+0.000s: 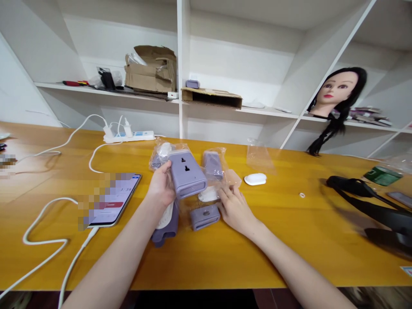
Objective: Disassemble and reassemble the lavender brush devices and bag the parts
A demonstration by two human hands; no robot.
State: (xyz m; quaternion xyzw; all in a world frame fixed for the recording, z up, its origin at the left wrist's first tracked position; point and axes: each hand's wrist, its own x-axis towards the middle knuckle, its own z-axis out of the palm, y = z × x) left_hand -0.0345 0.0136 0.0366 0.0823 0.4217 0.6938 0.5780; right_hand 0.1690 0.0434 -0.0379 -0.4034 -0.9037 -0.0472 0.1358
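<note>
My left hand [162,184] grips a purple plastic box [188,174] with two T-shaped slots in its top face, holding it raised and tilted above the table. My right hand [236,210] is closed on a crumpled clear plastic bag [232,177]; its fingertips are partly hidden in the film. Just left of those fingers lie a white oval part [208,195] and a small purple rectangular piece [205,216]. Behind them rests another purple box [213,164] in clear wrap. Under my left wrist is a purple part with a white perforated piece [165,221].
A phone [117,199] with a white cable lies on the left, near a power strip [128,136]. Right of centre are a white oval piece [255,179] and a small ring [301,195]. A black headset-like object [370,193] stands far right. Shelves behind hold cardboard boxes [151,71] and a mannequin head [337,88].
</note>
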